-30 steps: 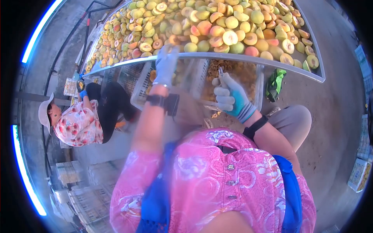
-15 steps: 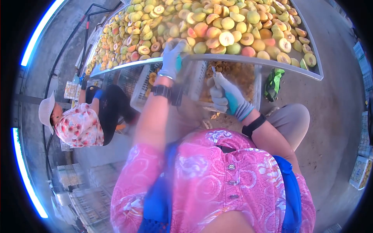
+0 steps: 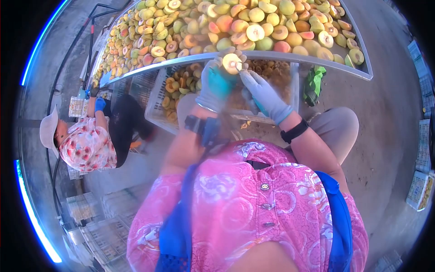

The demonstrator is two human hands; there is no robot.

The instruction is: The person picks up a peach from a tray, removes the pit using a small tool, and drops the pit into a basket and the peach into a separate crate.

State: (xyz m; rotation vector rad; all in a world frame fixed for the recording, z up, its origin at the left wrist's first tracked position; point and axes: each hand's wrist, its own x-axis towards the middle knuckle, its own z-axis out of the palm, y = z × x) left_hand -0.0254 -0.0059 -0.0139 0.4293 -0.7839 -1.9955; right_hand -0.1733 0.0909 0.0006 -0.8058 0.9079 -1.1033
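My left hand [image 3: 216, 84], in a grey and teal glove, holds a halved fruit [image 3: 232, 64] with its cut face up, just below the rim of the metal tray. My right hand [image 3: 263, 95], gloved too, is closed on a small tool whose tip [image 3: 240, 66] meets the cut face; its handle is hidden in the fingers. Many halved yellow and orange fruits fill the tray [image 3: 299, 57] above both hands. Beneath them stand a crate [image 3: 158, 119] with fruit pieces at the left and another [image 3: 293, 86] with darker orange-brown pieces.
Another person [image 3: 88, 143] in a white hat sits at the left, a blue-gloved hand near the tray's corner. A green bag [image 3: 313, 85] lies right of the crates. White crates [image 3: 419, 190] line the right edge, and more [image 3: 106, 238] stand at the lower left.
My left hand has moved from the tray's edge down and right, and now shows a halved fruit. My right hand has come up to it with the tool. The view has shifted slightly.
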